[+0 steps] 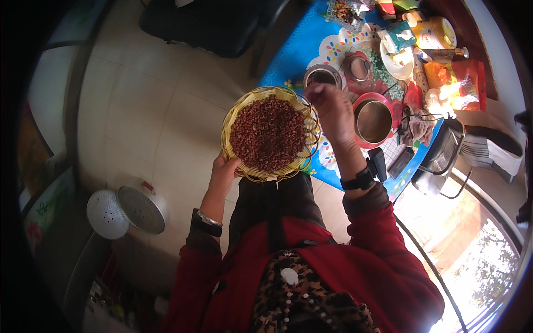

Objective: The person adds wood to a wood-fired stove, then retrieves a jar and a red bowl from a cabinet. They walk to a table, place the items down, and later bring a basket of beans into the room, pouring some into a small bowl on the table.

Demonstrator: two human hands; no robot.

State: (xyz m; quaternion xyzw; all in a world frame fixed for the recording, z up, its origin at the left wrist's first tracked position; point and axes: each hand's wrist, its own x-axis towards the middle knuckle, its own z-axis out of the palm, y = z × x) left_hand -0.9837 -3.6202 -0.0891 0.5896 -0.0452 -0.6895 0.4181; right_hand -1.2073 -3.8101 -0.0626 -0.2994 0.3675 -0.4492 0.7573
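Note:
My left hand (225,171) grips the near left rim of a yellow woven basket (228,131), thumb on top of the edge. Dark red, small dried grains that look like Sichuan peppercorns (266,133) fill its bottom. Over the table side, my right hand (331,110) hangs just beyond the basket's right rim, fingers bent downward. Its fingertips are beside a round metal cup (307,79), partly covering it; some dark reddish contents show inside. Whether those fingers pinch anything is blurred.
The table's blue patterned cloth (287,58) bears a red-rimmed metal pot (374,120), a round lid (358,68), a white plate (395,68), a crumpled rag (416,127) and food packages (456,83). A black chair (200,25) stands beyond; metal pans (141,210) are at left.

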